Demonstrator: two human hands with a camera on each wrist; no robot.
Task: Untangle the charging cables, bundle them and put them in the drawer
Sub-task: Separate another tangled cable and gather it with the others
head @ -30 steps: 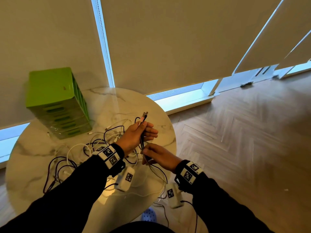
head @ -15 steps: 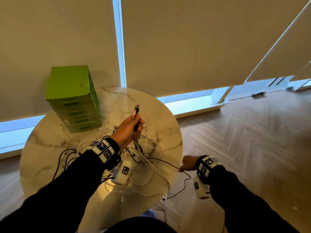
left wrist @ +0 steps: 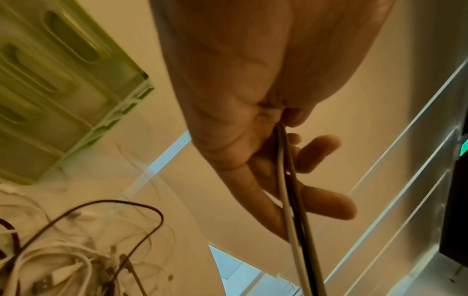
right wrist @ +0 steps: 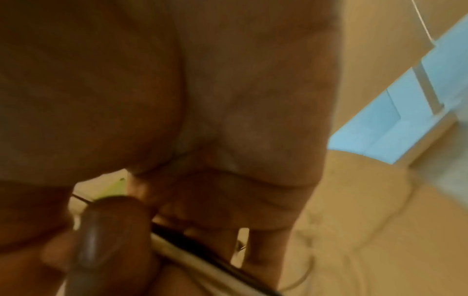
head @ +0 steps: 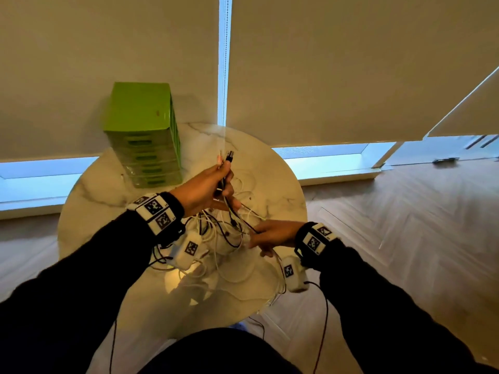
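From the head view, your left hand (head: 208, 188) grips a black and a white cable (head: 226, 168) upright over the table (head: 280, 184) centre, plugs up; your right hand (head: 272, 234) pinches them lower, near the right edge. The tangle (head: 224, 236) lies between; the drawers (head: 145, 141) stand at the far-left edge. The left wrist view shows both cables pinched at your thumb. The right wrist view shows your thumb (right wrist: 111, 230) pressing them.

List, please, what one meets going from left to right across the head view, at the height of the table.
Green drawer unit → left hand holding cable ends → right hand pinching the cables → wooden floor.
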